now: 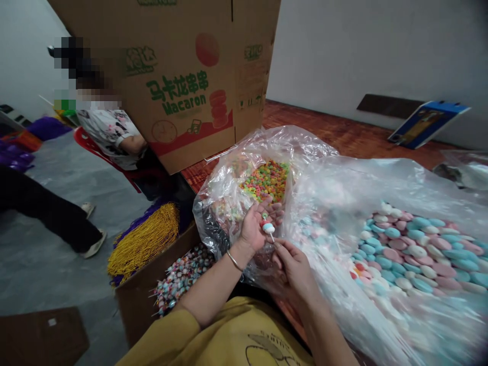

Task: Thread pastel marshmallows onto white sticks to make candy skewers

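Head view: a small candy skewer (268,227) sits just below and right of the frame's centre, between both hands.
Right hand (294,260), toward the frame's lower right, pinches the stick (272,238) by its lower end; left hand (250,230), nearer the centre, is palm-up with fingers spread behind the candy, and I cannot tell if they touch. The skewer is probably light, its stick stiff and slim, its stacked pieces likely brittle, so the bare stick looks the safest hold.
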{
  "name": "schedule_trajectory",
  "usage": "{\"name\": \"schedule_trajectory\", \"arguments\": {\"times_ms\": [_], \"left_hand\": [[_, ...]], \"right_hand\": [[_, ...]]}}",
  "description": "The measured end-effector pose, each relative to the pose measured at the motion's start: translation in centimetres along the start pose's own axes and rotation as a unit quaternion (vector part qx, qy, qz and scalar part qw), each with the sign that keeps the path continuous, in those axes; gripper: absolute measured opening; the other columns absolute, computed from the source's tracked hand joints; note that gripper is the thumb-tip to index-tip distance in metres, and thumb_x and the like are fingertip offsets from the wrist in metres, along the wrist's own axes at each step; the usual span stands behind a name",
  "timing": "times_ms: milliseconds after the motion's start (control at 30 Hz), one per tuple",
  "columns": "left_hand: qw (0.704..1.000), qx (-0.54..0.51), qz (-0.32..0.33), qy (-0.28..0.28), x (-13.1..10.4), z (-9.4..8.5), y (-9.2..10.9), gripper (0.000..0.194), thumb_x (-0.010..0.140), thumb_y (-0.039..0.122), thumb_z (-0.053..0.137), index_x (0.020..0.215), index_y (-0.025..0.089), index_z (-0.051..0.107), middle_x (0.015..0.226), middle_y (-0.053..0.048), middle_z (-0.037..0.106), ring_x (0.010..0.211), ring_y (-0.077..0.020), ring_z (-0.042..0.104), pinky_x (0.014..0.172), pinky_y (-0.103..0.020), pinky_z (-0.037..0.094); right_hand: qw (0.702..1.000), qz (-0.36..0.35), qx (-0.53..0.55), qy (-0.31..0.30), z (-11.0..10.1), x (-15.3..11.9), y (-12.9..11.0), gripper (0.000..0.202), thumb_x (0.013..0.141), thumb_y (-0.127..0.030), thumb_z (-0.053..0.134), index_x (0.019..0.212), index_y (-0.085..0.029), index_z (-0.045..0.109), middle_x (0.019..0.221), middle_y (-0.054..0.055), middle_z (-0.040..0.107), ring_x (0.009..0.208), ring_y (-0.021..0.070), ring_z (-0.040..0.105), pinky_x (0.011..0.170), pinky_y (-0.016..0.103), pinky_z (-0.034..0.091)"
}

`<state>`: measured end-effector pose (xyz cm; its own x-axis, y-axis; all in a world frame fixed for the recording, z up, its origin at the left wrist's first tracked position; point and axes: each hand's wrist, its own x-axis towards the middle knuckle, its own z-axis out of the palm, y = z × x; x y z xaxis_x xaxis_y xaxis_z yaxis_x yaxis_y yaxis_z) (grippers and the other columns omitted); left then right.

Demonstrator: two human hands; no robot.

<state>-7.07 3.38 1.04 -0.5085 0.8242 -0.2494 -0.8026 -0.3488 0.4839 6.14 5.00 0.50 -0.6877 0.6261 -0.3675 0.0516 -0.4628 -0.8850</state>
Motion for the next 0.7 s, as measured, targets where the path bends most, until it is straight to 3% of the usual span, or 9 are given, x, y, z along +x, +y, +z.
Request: {"name": "schedule_trajectory", "arguments": {"times_ms": [100,300,467,567,700], "left_hand": [[1.0,0.015,0.014,0.013,-0.1,-0.2,-0.4,0.04,0.091,0.027,0.057,0.128,0.018,0.067,0.114,-0.012,0.076,0.097,-0.0209,0.074,0.084,-0.031,0.059],[0.997,0.058,0.057,-0.01,0.0,-0.3,-0.9,0.06,0.079,0.013,0.063,0.138,0.021,0.061,0.115,-0.01,0.077,0.099,-0.0197,0.074,0.084,-0.029,0.057],[0.998,0.007,0.058,0.007,0.4,-0.3,-0.7,0.071,0.068,0.001,0.064,0.134,0.026,0.062,0.127,-0.006,0.072,0.105,-0.0188,0.073,0.083,-0.027,0.057],[1.0,-0.01,0.022,0.003,0.5,-0.4,-0.4,0.058,0.069,0.002,0.065,0.124,0.021,0.067,0.116,-0.008,0.075,0.101,-0.0182,0.074,0.08,-0.025,0.057],[1.0,-0.001,-0.03,0.004,0.5,-0.4,-0.3,0.027,0.076,0.014,0.066,0.102,0.013,0.072,0.096,-0.01,0.077,0.092,-0.0208,0.075,0.083,-0.031,0.059]], "right_hand": [[0.999,0.03,0.033,0.005,0.2,-0.1,0.0,0.054,0.065,-0.062,0.083,0.094,-0.018,0.071,0.045,-0.012,0.042,0.03,0.0042,0.027,0.032,0.018,0.018],[0.999,0.034,0.043,0.002,0.2,0.2,0.2,0.052,0.067,-0.061,0.081,0.095,-0.019,0.068,0.044,-0.013,0.041,0.03,0.0047,0.025,0.033,0.019,0.016],[0.993,-0.083,-0.08,0.035,0.1,1.0,0.9,0.047,0.079,-0.06,0.072,0.099,-0.017,0.072,0.05,-0.008,0.048,0.042,0.0097,0.038,0.041,0.023,0.027],[0.972,-0.156,-0.161,0.064,0.2,1.1,1.1,0.04,0.088,-0.055,0.064,0.097,-0.017,0.073,0.06,-0.003,0.057,0.052,0.0135,0.047,0.049,0.025,0.034],[0.956,-0.195,-0.2,0.089,0.3,1.2,1.0,0.036,0.092,-0.054,0.059,0.087,-0.019,0.068,0.069,0.0,0.064,0.06,0.0164,0.052,0.056,0.027,0.039]]}}
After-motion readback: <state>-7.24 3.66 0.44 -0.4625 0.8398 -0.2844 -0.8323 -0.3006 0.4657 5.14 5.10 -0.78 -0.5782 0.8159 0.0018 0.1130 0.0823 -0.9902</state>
